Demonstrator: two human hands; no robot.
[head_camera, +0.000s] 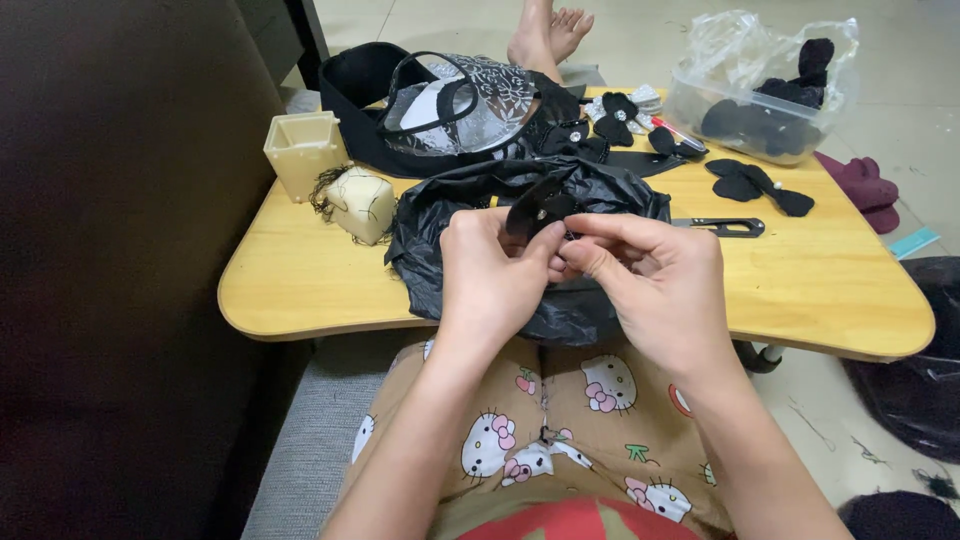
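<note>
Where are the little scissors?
In the head view, the small scissors lie flat on the wooden table, on the right side. They sit just right of the black plastic bag and below the loose black fabric bows.

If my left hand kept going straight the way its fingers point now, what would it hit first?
The left hand points up and right, away from the body. It already touches the black bow piece; beyond that, probably the crumpled black plastic bag, though depth is unclear.

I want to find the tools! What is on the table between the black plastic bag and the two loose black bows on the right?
In the head view, a small cutter lies on the wooden table between the black plastic bag and the loose black bows.
</note>
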